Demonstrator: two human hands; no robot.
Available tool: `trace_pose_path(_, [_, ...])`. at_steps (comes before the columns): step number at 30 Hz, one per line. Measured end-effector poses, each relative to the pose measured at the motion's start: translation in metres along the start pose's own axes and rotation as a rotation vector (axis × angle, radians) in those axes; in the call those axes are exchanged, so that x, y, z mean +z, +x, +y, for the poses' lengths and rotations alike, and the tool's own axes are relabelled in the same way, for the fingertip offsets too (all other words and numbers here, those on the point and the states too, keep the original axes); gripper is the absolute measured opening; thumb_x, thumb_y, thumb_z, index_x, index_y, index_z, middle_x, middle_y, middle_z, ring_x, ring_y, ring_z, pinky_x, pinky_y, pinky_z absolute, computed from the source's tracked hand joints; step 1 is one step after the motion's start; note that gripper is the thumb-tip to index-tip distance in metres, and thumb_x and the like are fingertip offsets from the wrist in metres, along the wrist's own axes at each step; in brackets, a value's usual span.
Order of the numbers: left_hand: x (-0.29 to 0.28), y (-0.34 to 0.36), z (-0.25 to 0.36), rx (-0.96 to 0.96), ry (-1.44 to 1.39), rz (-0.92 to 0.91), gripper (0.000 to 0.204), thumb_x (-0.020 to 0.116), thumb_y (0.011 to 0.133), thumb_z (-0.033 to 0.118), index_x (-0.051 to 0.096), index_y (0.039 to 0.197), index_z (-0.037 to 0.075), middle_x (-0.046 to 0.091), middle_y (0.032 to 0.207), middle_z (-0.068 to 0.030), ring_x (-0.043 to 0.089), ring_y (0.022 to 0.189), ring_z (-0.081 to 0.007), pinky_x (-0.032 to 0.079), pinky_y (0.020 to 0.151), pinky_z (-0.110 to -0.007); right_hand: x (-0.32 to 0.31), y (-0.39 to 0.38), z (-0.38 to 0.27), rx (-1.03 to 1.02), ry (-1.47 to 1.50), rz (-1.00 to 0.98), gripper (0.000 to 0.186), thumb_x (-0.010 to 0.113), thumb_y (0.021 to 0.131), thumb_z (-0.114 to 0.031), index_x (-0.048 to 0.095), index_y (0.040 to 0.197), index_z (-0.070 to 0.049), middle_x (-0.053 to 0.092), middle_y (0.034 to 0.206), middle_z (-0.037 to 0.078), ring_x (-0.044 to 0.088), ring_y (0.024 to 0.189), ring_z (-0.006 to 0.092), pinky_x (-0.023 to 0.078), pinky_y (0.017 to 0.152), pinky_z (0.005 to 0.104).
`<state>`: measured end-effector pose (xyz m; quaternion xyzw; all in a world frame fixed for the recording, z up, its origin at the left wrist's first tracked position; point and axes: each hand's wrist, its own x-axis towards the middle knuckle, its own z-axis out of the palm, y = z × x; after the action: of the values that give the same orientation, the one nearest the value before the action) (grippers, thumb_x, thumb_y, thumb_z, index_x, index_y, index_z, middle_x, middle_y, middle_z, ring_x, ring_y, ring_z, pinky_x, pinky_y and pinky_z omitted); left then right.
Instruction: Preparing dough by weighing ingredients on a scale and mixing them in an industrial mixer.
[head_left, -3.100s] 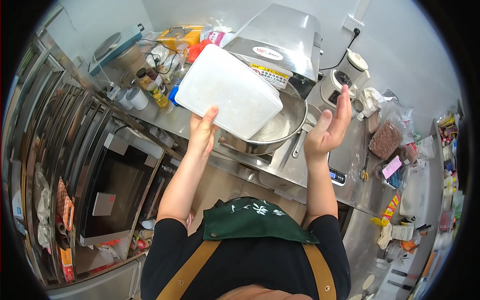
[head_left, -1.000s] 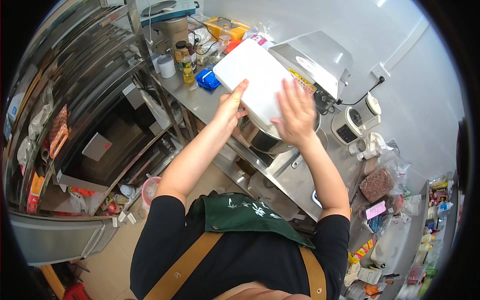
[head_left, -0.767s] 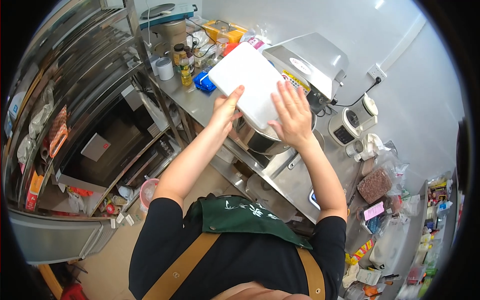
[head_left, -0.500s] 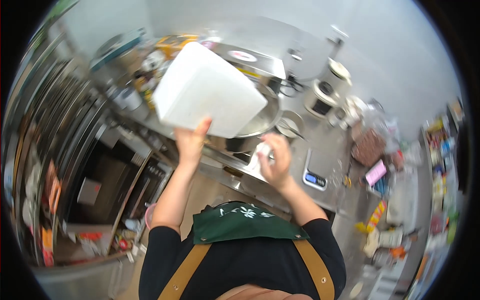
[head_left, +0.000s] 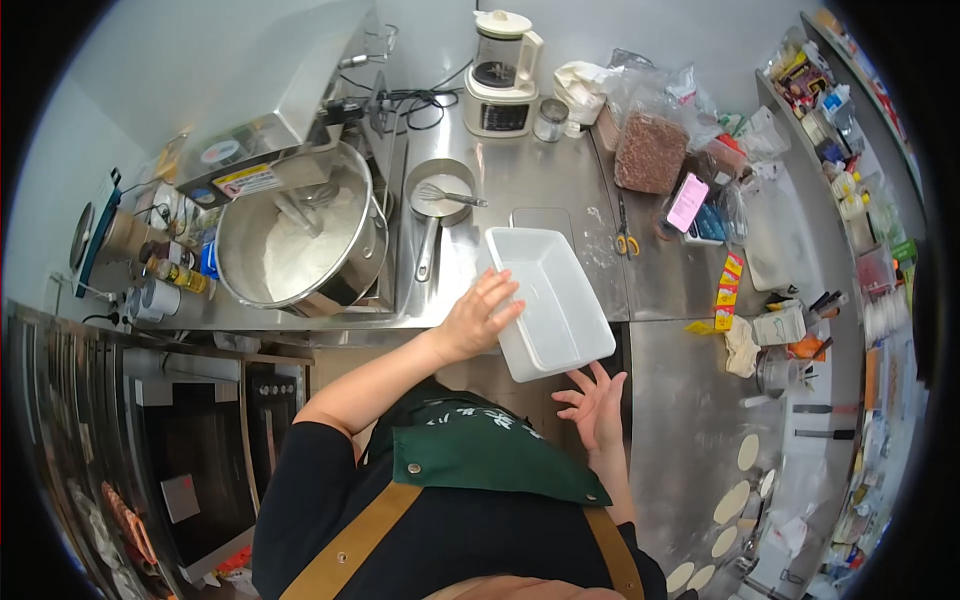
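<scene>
My left hand [head_left: 480, 322] grips the near-left side of a translucent white plastic container [head_left: 550, 305], held tilted over the counter's front edge and upright side up, its inside visible. My right hand [head_left: 595, 400] has its fingers spread just below the container's right end, a fingertip close to its corner. Behind the container lies a flat scale [head_left: 535, 217]. To the left, a steel mixer bowl [head_left: 330, 290] holds white flour [head_left: 290, 255]. Beside it are a small steel pot [head_left: 410, 185] with a whisk [head_left: 462, 198] and a long handle.
A stand mixer [head_left: 270, 120], blender [head_left: 500, 90], glass jar [head_left: 550, 118], bagged brown block [head_left: 650, 150], scissors [head_left: 626, 240] and pink phone [head_left: 687, 200] stand around the steel counter [head_left: 590, 180]. Cluttered shelves [head_left: 860, 230] line the right, and an oven [head_left: 190, 450] stands lower left.
The view has turned rightward. The container has swung from over the mixer bowl to right of it, its hollow now facing me. My right hand has dropped below it.
</scene>
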<state>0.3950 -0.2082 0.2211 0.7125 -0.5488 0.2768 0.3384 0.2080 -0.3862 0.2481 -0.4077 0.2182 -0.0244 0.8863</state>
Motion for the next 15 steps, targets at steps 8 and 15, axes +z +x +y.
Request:
trace_pose_path(8, [0.024,0.004,0.005,-0.121,-0.063,-0.287,0.062,0.069,0.061,0.013,0.045,0.118,0.009,0.037,0.124,-0.0165,0.034,0.121,-0.0348,0.031,0.098,-0.052,-0.019,0.052,0.007,0.151,0.181,0.300,0.043,0.048,0.086,-0.038,0.040,0.115,-0.006,0.056,0.090,0.010,0.055,0.058,0.0167,0.047,0.043,0.0271])
trace_pose_path(15, [0.004,-0.016,-0.022,-0.581,-0.069,-0.362,0.065,0.071,0.067,0.018,0.039,0.121,0.001,0.029,0.129,-0.0245,0.024,0.125,-0.0407,0.019,0.102,-0.053,-0.047,0.181,-0.066,-0.257,-0.263,0.471,0.038,0.058,0.081,-0.036,0.047,0.107,-0.010,0.056,0.074,0.001,0.051,0.050,0.0078,0.043,0.040,0.0212])
